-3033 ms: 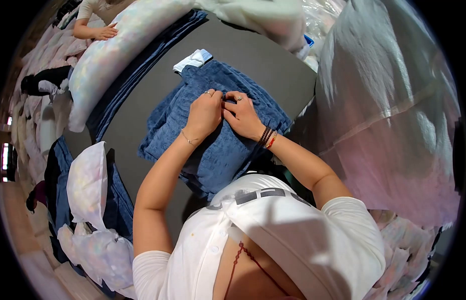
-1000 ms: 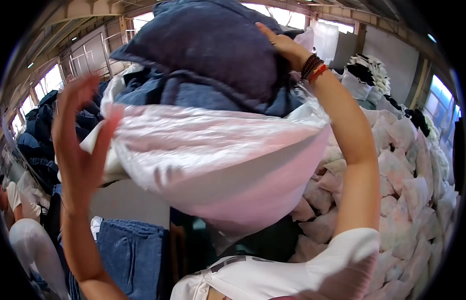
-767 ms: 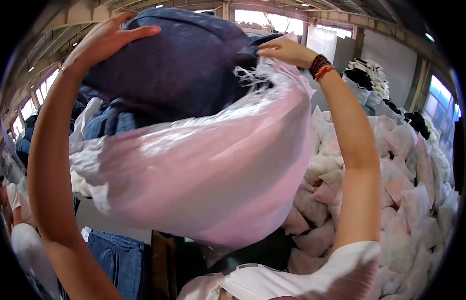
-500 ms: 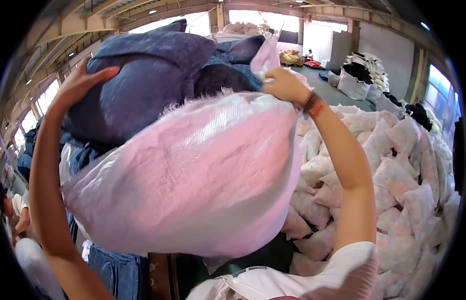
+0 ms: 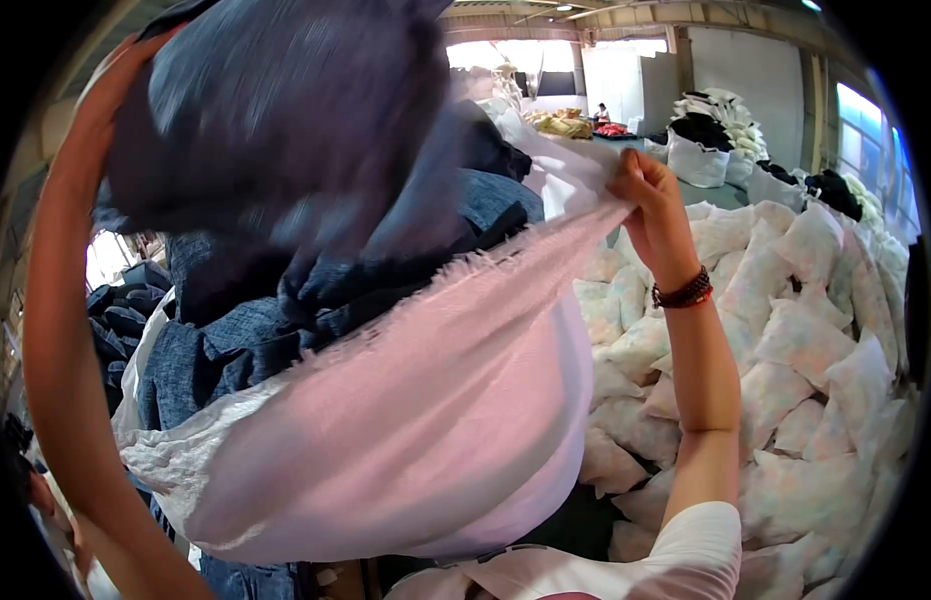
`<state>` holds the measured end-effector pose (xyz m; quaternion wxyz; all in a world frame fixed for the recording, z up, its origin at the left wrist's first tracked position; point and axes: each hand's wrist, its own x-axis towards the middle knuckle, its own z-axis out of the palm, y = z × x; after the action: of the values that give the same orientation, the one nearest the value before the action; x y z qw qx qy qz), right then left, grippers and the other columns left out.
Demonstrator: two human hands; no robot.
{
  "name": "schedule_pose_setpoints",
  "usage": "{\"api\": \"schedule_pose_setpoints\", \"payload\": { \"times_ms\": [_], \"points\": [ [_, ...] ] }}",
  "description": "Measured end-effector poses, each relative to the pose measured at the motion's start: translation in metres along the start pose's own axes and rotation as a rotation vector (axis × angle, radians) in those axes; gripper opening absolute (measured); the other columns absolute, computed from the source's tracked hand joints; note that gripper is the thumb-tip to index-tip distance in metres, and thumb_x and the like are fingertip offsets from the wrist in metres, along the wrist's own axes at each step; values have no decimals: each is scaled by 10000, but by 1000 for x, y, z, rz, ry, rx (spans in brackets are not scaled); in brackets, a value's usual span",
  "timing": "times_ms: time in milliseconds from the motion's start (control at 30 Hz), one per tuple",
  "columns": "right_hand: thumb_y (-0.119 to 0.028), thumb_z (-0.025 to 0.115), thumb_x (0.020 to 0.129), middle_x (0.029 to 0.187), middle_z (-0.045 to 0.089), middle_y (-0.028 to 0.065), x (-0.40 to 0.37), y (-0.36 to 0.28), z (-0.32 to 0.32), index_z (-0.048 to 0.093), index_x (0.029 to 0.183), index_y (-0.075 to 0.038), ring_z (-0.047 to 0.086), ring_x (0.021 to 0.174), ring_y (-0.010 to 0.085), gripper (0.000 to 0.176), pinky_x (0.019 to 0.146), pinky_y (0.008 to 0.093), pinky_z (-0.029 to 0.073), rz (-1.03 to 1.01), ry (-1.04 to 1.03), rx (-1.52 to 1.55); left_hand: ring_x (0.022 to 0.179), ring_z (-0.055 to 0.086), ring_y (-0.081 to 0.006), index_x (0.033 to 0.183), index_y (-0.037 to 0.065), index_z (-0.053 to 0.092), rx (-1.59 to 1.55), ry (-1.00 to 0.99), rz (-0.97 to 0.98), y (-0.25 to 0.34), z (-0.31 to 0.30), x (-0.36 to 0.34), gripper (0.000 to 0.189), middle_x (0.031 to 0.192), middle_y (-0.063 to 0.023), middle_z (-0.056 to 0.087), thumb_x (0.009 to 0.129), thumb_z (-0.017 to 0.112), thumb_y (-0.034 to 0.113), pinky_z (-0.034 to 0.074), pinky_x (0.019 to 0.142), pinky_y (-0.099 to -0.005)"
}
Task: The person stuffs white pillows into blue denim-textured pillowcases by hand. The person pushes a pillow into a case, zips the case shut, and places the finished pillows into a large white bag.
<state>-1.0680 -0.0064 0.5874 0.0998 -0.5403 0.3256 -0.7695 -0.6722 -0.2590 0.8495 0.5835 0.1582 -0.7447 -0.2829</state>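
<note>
My left hand is raised at the upper left, gripping the far side of a dark blue denim bundle; its fingers are partly hidden by the cloth. The bundle is blurred and hangs above more denim pieces. To the right, my right hand pinches the frayed rim of a large pinkish-white woven sack, pulling that edge up and outward. The sack's mouth gapes around the denim, and its near side bulges toward my body.
A big heap of small, pale stuffed bags lies along the right. Behind it stand white sacks with black and white pieces piled up. Far back, a person is near a red pile. Another person shows at the lower left.
The denim bundle has risen with my left hand. My right hand has moved right, stretching the sack's rim, and more denim inside now shows.
</note>
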Motion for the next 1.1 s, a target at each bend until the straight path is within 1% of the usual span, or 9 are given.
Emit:
{"api": "schedule_pose_setpoints", "payload": {
  "times_ms": [33, 100, 167, 267, 467, 567, 733, 1033, 1100],
  "points": [
    [-46, 568, 913, 712, 442, -74, 4, -3, 5, 465, 738, -132, 410, 607, 15, 220, 521, 190, 322, -32, 43, 37, 1115, 631, -248, 1520, 27, 346, 8, -4, -4, -16, 23, 23, 818, 1388, -203, 551, 870, 740, 330, 515, 962, -350],
    [-31, 579, 909, 708, 481, -52, 18, -17, 13, 476, 730, -114, 447, 608, 29, 223, 539, 197, 382, -153, 41, 82, 912, 680, -195, 1226, -17, 634, 627, -454, 1107, -85, 81, 55, 422, 1123, -132, 711, 915, 677, 265, 564, 814, -355],
    [-23, 591, 901, 697, 499, -45, 30, -18, 13, 498, 707, -109, 462, 615, 29, 232, 537, 201, 389, -187, 17, 107, 1058, 681, -321, 1208, 73, 667, 974, -113, 191, -70, 226, -42, 509, 1145, -188, 707, 837, 728, 417, 529, 919, -425],
    [-22, 612, 883, 671, 488, -45, 35, -16, -17, 509, 670, -96, 452, 601, 20, 248, 515, 200, 366, -178, 2, 209, 1165, 635, -359, 1260, 162, 641, 993, -169, 65, -83, 258, -36, 601, 1248, -184, 667, 780, 710, 517, 504, 959, -487],
    [-95, 665, 854, 578, 410, -38, 25, -43, -77, 467, 634, -80, 376, 484, 52, 296, 459, 225, 297, -86, -256, -56, 1527, 158, -346, 1584, 271, 276, 807, -987, 446, 6, 230, -77, 1233, 1659, -133, 170, 570, 798, 739, 183, 1221, -531],
    [-111, 647, 848, 563, 410, -33, 29, -42, -74, 506, 641, -67, 385, 453, 56, 254, 423, 247, 311, -78, -339, 90, 1476, 279, -354, 1564, 261, 335, 984, -888, 628, 4, 268, -117, 1399, 1587, -119, 333, 335, 974, 452, 178, 1226, -534],
    [-113, 569, 938, 600, 519, 15, 51, -40, -74, 574, 753, -32, 518, 475, 119, 202, 453, 281, 462, 82, -610, 451, 1170, 547, -335, 1415, 158, 533, 841, -918, 473, -43, 344, -93, 656, 1229, -132, 606, 782, 706, 148, 353, 1101, -474],
    [-159, 666, 829, 495, 435, -6, 54, -30, -45, 555, 653, -46, 467, 421, 138, 237, 450, 304, 443, -128, -389, 113, 1174, 562, -329, 1350, 101, 557, 780, -992, 353, -52, 417, -127, 569, 1212, -139, 627, 802, 704, 150, 367, 1098, -456],
    [-82, 598, 784, 556, 391, 101, 38, 2, -13, 436, 661, 3, 420, 483, 174, 221, 482, 353, 343, -687, -507, -13, 1175, 565, -328, 1336, 89, 563, 814, -976, 363, -53, 429, -130, 551, 1208, -140, 631, 807, 704, 150, 370, 1097, -452]
  ]
}}
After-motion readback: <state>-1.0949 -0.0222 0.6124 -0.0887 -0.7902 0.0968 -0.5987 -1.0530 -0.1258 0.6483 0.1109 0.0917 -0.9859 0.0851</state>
